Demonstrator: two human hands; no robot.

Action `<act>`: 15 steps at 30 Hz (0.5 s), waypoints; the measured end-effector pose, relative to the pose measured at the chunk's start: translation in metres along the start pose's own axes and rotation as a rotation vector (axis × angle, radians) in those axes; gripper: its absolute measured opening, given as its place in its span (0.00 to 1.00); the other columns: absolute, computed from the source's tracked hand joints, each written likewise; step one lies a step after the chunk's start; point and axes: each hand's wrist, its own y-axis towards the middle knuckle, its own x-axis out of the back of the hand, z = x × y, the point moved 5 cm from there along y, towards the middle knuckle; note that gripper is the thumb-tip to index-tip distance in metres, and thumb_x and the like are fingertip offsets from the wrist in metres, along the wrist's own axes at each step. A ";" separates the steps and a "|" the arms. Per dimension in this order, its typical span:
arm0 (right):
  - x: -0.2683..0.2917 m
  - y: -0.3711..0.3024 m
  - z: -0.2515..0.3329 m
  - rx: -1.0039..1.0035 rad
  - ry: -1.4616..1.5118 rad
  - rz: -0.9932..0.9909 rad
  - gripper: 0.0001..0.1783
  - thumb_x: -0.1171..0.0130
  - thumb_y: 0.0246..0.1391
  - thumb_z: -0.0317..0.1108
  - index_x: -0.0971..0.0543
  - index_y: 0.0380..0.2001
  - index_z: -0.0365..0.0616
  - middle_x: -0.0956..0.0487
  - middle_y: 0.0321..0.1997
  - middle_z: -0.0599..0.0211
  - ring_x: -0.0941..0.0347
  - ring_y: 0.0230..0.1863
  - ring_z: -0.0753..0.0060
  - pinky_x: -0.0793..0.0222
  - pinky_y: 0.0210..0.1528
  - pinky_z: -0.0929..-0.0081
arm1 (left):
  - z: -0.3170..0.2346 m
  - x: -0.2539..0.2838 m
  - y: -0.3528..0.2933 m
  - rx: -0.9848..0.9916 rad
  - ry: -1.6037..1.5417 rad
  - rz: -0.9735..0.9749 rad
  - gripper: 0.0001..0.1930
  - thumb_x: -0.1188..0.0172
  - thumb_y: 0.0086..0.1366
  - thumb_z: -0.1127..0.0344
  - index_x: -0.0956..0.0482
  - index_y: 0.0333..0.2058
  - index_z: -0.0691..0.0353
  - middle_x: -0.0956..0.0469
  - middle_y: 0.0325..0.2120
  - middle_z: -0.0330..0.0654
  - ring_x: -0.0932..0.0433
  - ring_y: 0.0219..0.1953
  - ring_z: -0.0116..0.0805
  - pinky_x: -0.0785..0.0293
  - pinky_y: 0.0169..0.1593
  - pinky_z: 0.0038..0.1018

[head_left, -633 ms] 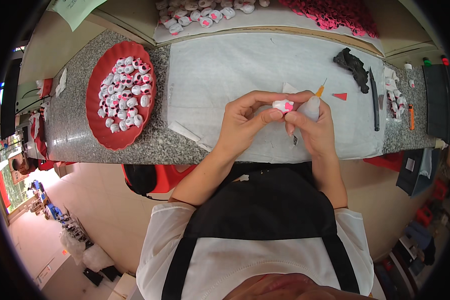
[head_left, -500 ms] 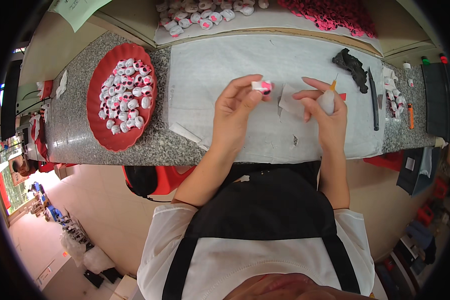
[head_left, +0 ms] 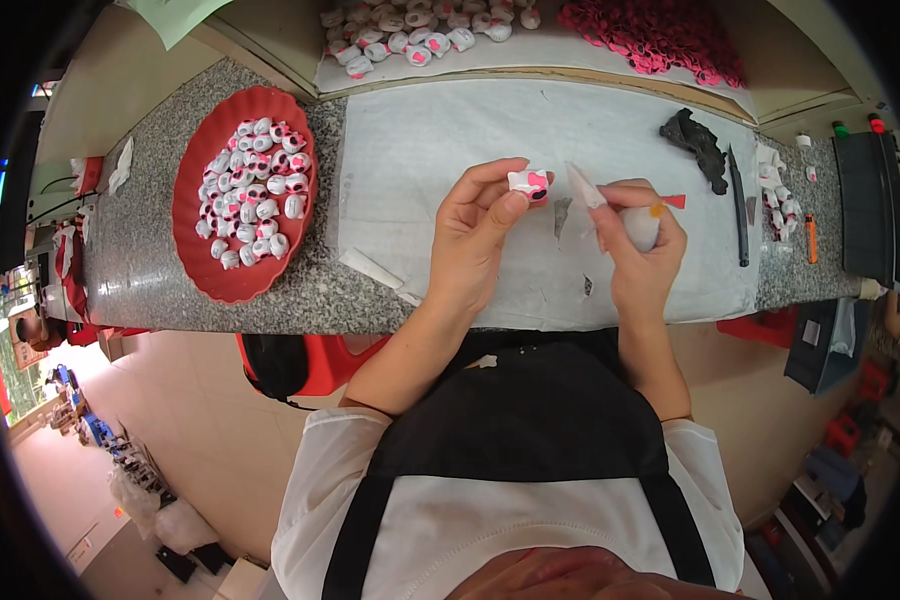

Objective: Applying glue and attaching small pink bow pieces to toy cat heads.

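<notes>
Between the thumb and fingertips of my left hand (head_left: 475,225) is a small white figurine (head_left: 528,184) with pink and black patches. My right hand (head_left: 640,245) is closed around a whitish squeeze bottle (head_left: 642,229), whose yellow tip (head_left: 657,211) points up by the fingers. Its thumb and forefinger also pinch a pointed piece of white paper (head_left: 582,186), held just right of the figurine without touching it. Both hands are over a white paper sheet (head_left: 390,140) on the counter. A dark scrap (head_left: 562,214) lies on the sheet between them.
At left stands a red scalloped dish (head_left: 195,245) of similar figurines. White pieces (head_left: 420,40) and a pink heap (head_left: 655,40) fill the shelf behind. Toward the right lie a crumpled black sheet (head_left: 697,145), a dark pen-like tool (head_left: 738,205) and an orange stick (head_left: 812,238).
My right thumb and forefinger have closed on the white paper piece and raised its point. The bottle has tipped in the hand. My left hand has shifted slightly right with the figurine.
</notes>
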 end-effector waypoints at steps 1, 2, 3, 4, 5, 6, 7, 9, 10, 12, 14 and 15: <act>-0.007 0.001 0.005 0.059 0.084 -0.006 0.07 0.48 0.37 0.17 0.28 0.25 0.34 0.29 0.26 0.66 0.36 0.24 0.81 0.43 0.24 0.89 | -0.001 -0.001 0.000 -0.011 0.008 0.016 0.14 0.47 0.52 0.70 0.34 0.39 0.64 0.28 0.31 0.40 0.30 0.35 0.27 0.37 0.43 0.24; -0.012 0.002 0.003 0.058 0.082 -0.007 0.07 0.48 0.37 0.17 0.28 0.25 0.34 0.29 0.26 0.66 0.36 0.24 0.81 0.43 0.24 0.89 | 0.000 -0.001 0.000 -0.009 0.007 0.016 0.14 0.47 0.52 0.70 0.34 0.39 0.64 0.28 0.31 0.40 0.30 0.35 0.27 0.37 0.43 0.24; -0.017 0.002 0.005 0.172 0.013 -0.003 0.08 0.47 0.36 0.16 0.28 0.25 0.34 0.29 0.25 0.66 0.36 0.23 0.81 0.42 0.24 0.88 | 0.000 -0.001 0.000 -0.023 0.027 0.004 0.14 0.47 0.52 0.72 0.33 0.39 0.64 0.28 0.31 0.40 0.31 0.35 0.25 0.37 0.42 0.21; -0.021 0.001 0.008 0.286 -0.052 0.010 0.09 0.46 0.35 0.15 0.28 0.25 0.35 0.29 0.25 0.66 0.36 0.23 0.81 0.41 0.24 0.88 | 0.000 0.001 -0.001 -0.042 0.049 -0.015 0.13 0.47 0.51 0.74 0.32 0.38 0.65 0.28 0.30 0.39 0.31 0.34 0.23 0.36 0.41 0.18; -0.020 -0.001 0.008 0.292 -0.066 0.007 0.10 0.45 0.34 0.15 0.28 0.25 0.35 0.29 0.25 0.64 0.35 0.24 0.80 0.39 0.25 0.87 | 0.000 0.000 -0.001 -0.044 0.049 -0.022 0.13 0.47 0.51 0.74 0.32 0.38 0.65 0.28 0.30 0.39 0.31 0.34 0.23 0.36 0.41 0.18; -0.020 -0.001 0.007 0.290 -0.064 0.013 0.10 0.45 0.34 0.15 0.28 0.25 0.35 0.29 0.25 0.64 0.35 0.24 0.80 0.39 0.25 0.87 | -0.001 -0.002 -0.001 -0.046 0.064 -0.023 0.12 0.47 0.51 0.74 0.32 0.37 0.65 0.28 0.30 0.39 0.31 0.34 0.22 0.36 0.39 0.17; -0.019 -0.003 0.010 0.350 -0.118 -0.009 0.10 0.45 0.34 0.16 0.28 0.25 0.35 0.29 0.25 0.64 0.34 0.24 0.79 0.39 0.25 0.87 | -0.002 -0.003 -0.002 -0.046 0.080 -0.023 0.12 0.47 0.51 0.74 0.32 0.37 0.66 0.28 0.30 0.39 0.31 0.34 0.22 0.36 0.38 0.17; -0.019 -0.005 0.012 0.408 -0.171 -0.029 0.10 0.44 0.34 0.16 0.28 0.26 0.35 0.28 0.25 0.63 0.34 0.24 0.79 0.39 0.26 0.86 | -0.004 -0.002 -0.005 -0.083 0.127 -0.023 0.12 0.47 0.51 0.74 0.32 0.37 0.65 0.28 0.30 0.39 0.31 0.34 0.22 0.35 0.37 0.16; -0.020 -0.006 0.014 0.456 -0.250 -0.021 0.11 0.44 0.33 0.17 0.28 0.26 0.35 0.28 0.25 0.63 0.34 0.24 0.79 0.39 0.26 0.87 | -0.006 -0.003 -0.005 -0.120 0.174 -0.015 0.12 0.47 0.51 0.74 0.32 0.37 0.65 0.28 0.30 0.39 0.31 0.34 0.21 0.35 0.36 0.15; -0.019 -0.005 0.017 0.505 -0.332 -0.016 0.11 0.44 0.33 0.17 0.27 0.26 0.35 0.28 0.24 0.63 0.34 0.24 0.79 0.39 0.26 0.87 | -0.004 0.000 -0.004 -0.106 0.211 -0.017 0.13 0.47 0.52 0.73 0.32 0.38 0.65 0.28 0.30 0.40 0.31 0.34 0.23 0.35 0.38 0.17; -0.014 0.004 0.015 0.355 -0.223 0.106 0.12 0.45 0.33 0.17 0.27 0.28 0.35 0.28 0.23 0.64 0.34 0.22 0.78 0.40 0.25 0.87 | -0.005 -0.001 -0.001 -0.095 0.254 -0.015 0.13 0.48 0.53 0.72 0.33 0.39 0.65 0.28 0.31 0.41 0.31 0.34 0.25 0.35 0.39 0.19; -0.008 0.004 0.016 0.358 -0.223 0.102 0.12 0.45 0.33 0.17 0.27 0.28 0.35 0.28 0.23 0.64 0.34 0.22 0.78 0.40 0.25 0.87 | 0.001 -0.005 0.001 0.018 0.090 0.010 0.14 0.49 0.54 0.71 0.34 0.41 0.65 0.28 0.31 0.42 0.30 0.35 0.26 0.35 0.40 0.22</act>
